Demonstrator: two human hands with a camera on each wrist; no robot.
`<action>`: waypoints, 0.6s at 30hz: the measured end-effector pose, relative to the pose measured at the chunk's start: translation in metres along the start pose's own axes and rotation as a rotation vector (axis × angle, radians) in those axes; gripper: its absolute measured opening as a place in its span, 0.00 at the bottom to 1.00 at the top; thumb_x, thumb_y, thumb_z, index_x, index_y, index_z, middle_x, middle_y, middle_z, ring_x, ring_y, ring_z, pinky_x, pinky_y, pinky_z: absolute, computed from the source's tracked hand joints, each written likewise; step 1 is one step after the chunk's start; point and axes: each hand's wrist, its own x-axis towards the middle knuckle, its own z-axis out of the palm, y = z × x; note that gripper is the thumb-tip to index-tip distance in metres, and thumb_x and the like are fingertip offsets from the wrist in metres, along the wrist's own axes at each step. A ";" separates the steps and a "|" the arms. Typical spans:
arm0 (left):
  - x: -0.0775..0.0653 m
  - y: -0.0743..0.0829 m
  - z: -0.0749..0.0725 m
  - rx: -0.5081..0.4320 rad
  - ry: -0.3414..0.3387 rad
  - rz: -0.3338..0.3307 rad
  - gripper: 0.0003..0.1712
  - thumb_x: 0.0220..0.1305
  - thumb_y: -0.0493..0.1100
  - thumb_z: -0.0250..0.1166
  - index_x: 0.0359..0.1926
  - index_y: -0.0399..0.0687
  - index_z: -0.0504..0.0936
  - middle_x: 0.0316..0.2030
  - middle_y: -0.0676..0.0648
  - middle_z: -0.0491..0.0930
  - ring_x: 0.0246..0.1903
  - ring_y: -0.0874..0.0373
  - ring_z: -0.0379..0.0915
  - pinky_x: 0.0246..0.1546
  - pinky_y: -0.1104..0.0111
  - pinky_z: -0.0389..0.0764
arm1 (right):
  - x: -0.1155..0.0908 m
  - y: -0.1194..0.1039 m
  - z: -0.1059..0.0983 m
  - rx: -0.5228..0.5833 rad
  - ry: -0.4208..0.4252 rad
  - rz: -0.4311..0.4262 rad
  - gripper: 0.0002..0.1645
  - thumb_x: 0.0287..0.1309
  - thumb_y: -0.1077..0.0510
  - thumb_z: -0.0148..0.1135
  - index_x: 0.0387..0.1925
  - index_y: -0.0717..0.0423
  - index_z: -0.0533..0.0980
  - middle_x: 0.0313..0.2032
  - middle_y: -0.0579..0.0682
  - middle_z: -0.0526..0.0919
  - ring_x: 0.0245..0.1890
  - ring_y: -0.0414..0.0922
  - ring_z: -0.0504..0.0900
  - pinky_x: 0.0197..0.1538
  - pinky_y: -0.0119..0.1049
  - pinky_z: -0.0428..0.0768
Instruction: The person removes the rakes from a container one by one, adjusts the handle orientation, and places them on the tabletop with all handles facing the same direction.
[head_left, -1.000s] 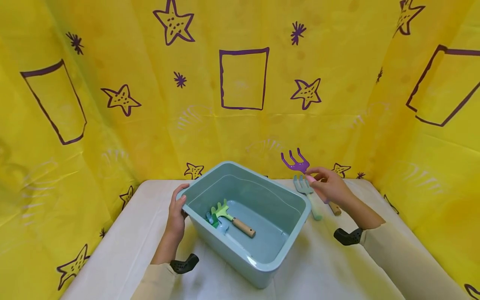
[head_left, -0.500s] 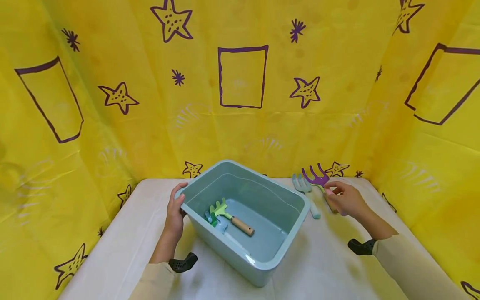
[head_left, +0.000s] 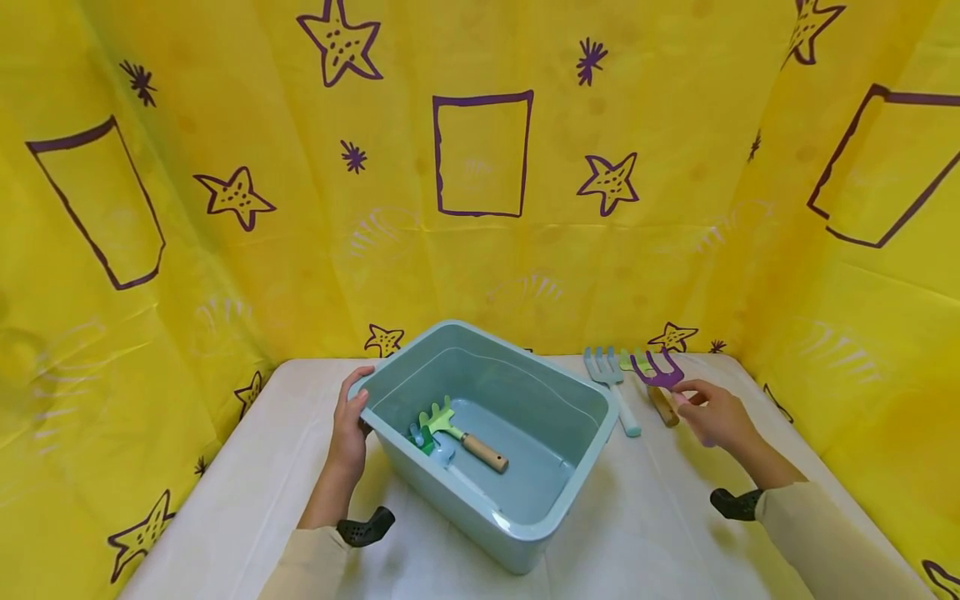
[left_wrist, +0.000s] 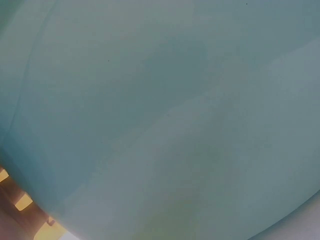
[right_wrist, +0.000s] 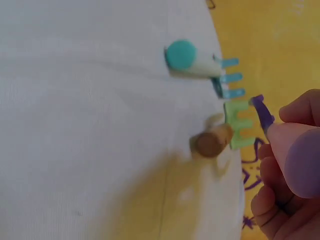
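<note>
My left hand (head_left: 349,429) grips the left corner rim of a blue-green plastic bin (head_left: 465,510). The thumb lies over the rim. Inside the bin rest a light green hand rake (head_left: 483,452) with a wooden handle, a pale blue tool (head_left: 444,454) and a dark green piece partly hidden by the rake. To the right, my right hand (head_left: 720,414) pinches a purple hand fork (head_left: 662,377) by its pink handle (right_wrist: 304,162), above the table. The left wrist view is filled by the bin's wall (left_wrist: 165,115), with fingertips at the lower left.
Right of the bin, a light blue hand fork (head_left: 604,373) with a pale handle lies near the table's back edge. Beside it lies a light green rake (right_wrist: 235,125) with a wooden handle (head_left: 663,407). Yellow patterned cloth (head_left: 480,267) surrounds the white table (head_left: 622,517).
My right hand has moved right and slightly down with the purple hand fork, away from the bin and past the blue fork. My left hand stays on the bin's rim.
</note>
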 end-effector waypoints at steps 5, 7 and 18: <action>0.000 -0.001 0.000 -0.003 0.005 -0.001 0.28 0.72 0.56 0.40 0.69 0.55 0.60 0.62 0.47 0.65 0.56 0.46 0.64 0.54 0.49 0.63 | 0.002 0.017 -0.004 -0.046 -0.004 0.040 0.29 0.64 0.51 0.59 0.59 0.66 0.68 0.45 0.69 0.76 0.28 0.50 0.76 0.27 0.40 0.79; -0.001 -0.001 0.000 -0.002 0.001 -0.002 0.28 0.72 0.56 0.40 0.69 0.55 0.60 0.62 0.48 0.65 0.56 0.46 0.64 0.55 0.49 0.63 | 0.003 0.024 -0.005 -0.046 0.005 0.044 0.29 0.63 0.52 0.60 0.59 0.67 0.68 0.44 0.70 0.76 0.28 0.50 0.77 0.27 0.40 0.79; 0.000 -0.001 0.000 0.005 -0.005 -0.001 0.29 0.72 0.56 0.40 0.69 0.53 0.59 0.62 0.47 0.65 0.56 0.46 0.64 0.55 0.48 0.63 | 0.005 0.057 -0.008 -0.043 0.033 0.082 0.30 0.66 0.47 0.56 0.56 0.69 0.70 0.42 0.70 0.78 0.32 0.54 0.77 0.31 0.40 0.78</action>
